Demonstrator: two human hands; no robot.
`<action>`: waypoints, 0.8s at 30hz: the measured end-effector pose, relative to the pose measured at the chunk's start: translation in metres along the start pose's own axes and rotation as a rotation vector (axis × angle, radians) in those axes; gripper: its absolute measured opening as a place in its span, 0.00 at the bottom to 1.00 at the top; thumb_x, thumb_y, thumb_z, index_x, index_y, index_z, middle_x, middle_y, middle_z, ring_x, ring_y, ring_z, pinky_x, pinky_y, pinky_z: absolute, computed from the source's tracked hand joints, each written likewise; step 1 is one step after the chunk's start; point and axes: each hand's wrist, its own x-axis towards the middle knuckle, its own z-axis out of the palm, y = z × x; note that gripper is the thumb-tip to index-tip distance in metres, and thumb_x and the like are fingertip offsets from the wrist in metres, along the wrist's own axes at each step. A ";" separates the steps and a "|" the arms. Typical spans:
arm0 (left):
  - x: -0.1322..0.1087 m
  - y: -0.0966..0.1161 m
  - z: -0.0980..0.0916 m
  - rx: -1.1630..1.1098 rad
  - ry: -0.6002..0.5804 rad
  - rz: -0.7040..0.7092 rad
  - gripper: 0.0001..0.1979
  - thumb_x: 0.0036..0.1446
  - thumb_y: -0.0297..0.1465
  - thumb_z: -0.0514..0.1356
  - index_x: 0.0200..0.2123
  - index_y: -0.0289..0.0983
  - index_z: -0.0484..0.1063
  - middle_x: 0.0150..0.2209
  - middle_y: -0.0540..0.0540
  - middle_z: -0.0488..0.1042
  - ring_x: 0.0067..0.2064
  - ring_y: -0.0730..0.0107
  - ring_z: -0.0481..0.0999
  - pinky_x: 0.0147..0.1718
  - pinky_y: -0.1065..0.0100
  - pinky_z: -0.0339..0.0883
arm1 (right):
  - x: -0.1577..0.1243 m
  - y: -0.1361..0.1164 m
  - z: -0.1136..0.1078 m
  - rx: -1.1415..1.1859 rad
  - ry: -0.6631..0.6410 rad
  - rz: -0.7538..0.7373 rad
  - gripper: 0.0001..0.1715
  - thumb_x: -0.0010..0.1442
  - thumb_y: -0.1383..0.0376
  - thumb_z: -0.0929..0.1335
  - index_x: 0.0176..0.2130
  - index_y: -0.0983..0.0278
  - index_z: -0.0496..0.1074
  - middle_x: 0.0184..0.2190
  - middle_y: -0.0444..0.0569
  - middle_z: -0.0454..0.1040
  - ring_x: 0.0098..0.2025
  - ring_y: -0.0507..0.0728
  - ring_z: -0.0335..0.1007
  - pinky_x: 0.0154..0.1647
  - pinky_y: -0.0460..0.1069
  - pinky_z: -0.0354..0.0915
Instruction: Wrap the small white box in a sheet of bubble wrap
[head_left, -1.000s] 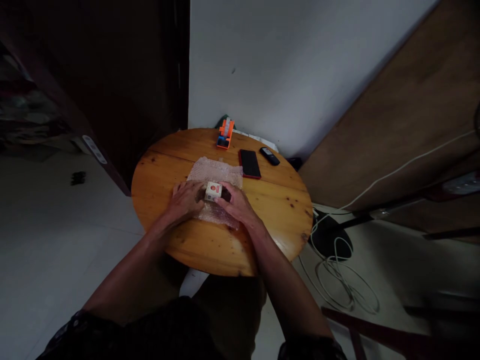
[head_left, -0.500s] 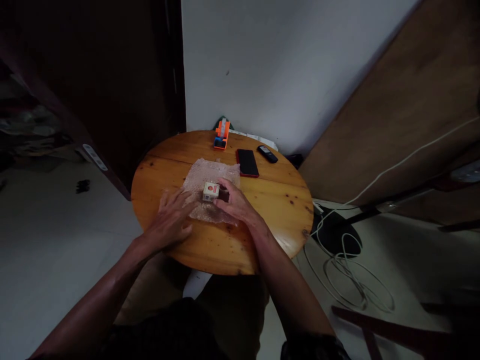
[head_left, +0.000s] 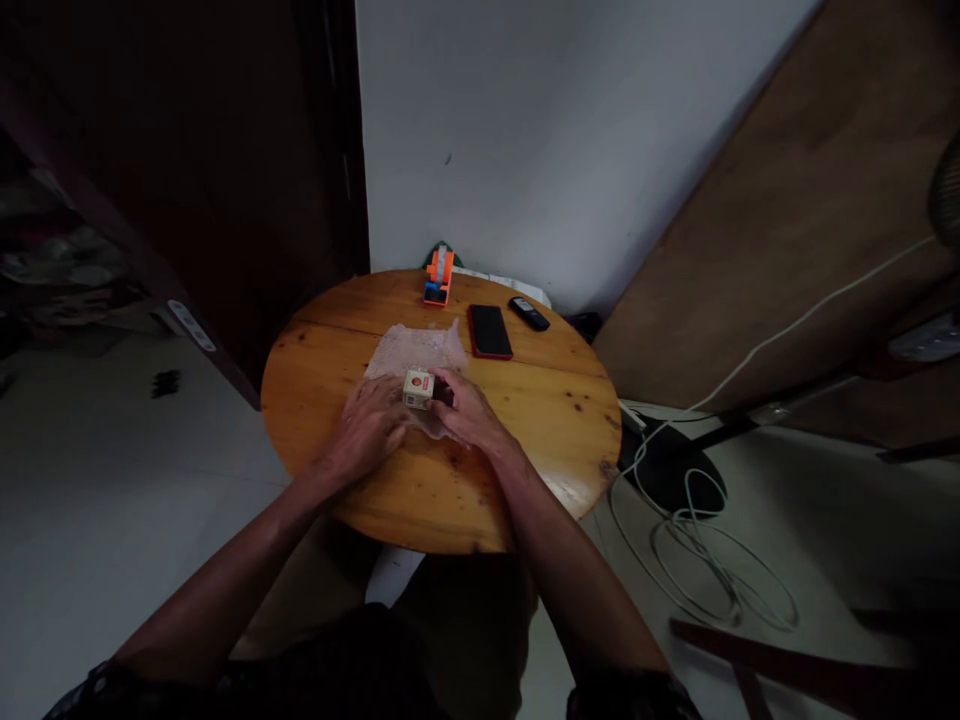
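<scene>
A small pale box point(head_left: 418, 389) with red print sits on a sheet of bubble wrap point(head_left: 414, 347) in the middle of the round wooden table. My right hand point(head_left: 463, 408) grips the box at its right side, thumb near the front and index finger behind. On the left, my left hand point(head_left: 369, 420) lies over the wrap with its fingers stretched out flat, their tips close against the box's left side. Whether those tips touch the box I cannot tell. Both hands hide parts of the wrap, whose far edge stands up a little at the right.
Behind the wrap stands an orange tape dispenser point(head_left: 439, 277). A dark phone with a red edge point(head_left: 490, 332) and a black handset point(head_left: 529, 313) lie to its right. The wooden table point(head_left: 555, 420) meets a white wall. A pale cable point(head_left: 701, 540) coils on the floor.
My left hand has moved right and forward, up to the box. The wrap's right part has drawn in and its far corner has lifted. My right hand stays at the box.
</scene>
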 end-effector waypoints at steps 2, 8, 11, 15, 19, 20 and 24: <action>0.004 -0.001 0.001 -0.048 0.025 0.002 0.09 0.56 0.23 0.58 0.36 0.38 0.77 0.61 0.40 0.71 0.64 0.54 0.66 0.64 0.50 0.58 | 0.000 0.000 0.000 -0.006 0.003 0.003 0.30 0.56 0.69 0.72 0.57 0.57 0.71 0.49 0.49 0.78 0.49 0.60 0.74 0.54 0.57 0.69; 0.012 -0.007 0.000 -0.152 0.004 -0.057 0.07 0.56 0.26 0.57 0.32 0.39 0.75 0.59 0.42 0.73 0.61 0.57 0.70 0.59 0.54 0.64 | 0.001 0.001 0.000 -0.055 -0.005 0.009 0.31 0.57 0.68 0.72 0.59 0.60 0.69 0.53 0.53 0.77 0.54 0.61 0.72 0.59 0.59 0.65; 0.019 -0.014 0.001 -0.185 0.013 -0.071 0.06 0.57 0.28 0.58 0.32 0.39 0.76 0.58 0.41 0.73 0.60 0.57 0.72 0.59 0.55 0.65 | -0.001 -0.003 -0.005 0.048 -0.019 0.050 0.33 0.57 0.66 0.72 0.61 0.60 0.68 0.55 0.53 0.75 0.55 0.60 0.72 0.59 0.58 0.66; 0.040 -0.022 0.005 -0.257 -0.006 -0.096 0.07 0.57 0.33 0.59 0.30 0.38 0.75 0.56 0.41 0.75 0.57 0.57 0.74 0.58 0.57 0.66 | -0.005 -0.011 -0.027 0.360 -0.039 0.101 0.29 0.63 0.53 0.68 0.60 0.59 0.69 0.58 0.52 0.73 0.58 0.60 0.71 0.59 0.57 0.66; 0.063 -0.024 0.007 -0.314 -0.032 -0.213 0.07 0.53 0.35 0.60 0.28 0.39 0.73 0.50 0.43 0.79 0.50 0.58 0.77 0.50 0.61 0.70 | -0.006 -0.014 -0.038 0.422 -0.084 0.139 0.33 0.54 0.50 0.73 0.56 0.60 0.71 0.52 0.51 0.77 0.52 0.60 0.73 0.53 0.55 0.68; 0.067 -0.024 0.008 -0.332 -0.043 -0.241 0.07 0.52 0.36 0.61 0.28 0.39 0.73 0.46 0.44 0.80 0.47 0.60 0.78 0.46 0.63 0.71 | -0.005 -0.013 -0.036 0.407 -0.076 0.157 0.34 0.51 0.52 0.75 0.54 0.60 0.72 0.48 0.49 0.78 0.48 0.59 0.74 0.49 0.53 0.69; 0.073 -0.025 0.011 -0.428 -0.047 -0.306 0.08 0.49 0.37 0.60 0.28 0.38 0.72 0.30 0.50 0.77 0.34 0.67 0.74 0.34 0.69 0.67 | 0.000 -0.011 -0.020 0.377 0.058 0.207 0.17 0.51 0.54 0.72 0.37 0.62 0.73 0.29 0.42 0.74 0.32 0.53 0.69 0.35 0.48 0.64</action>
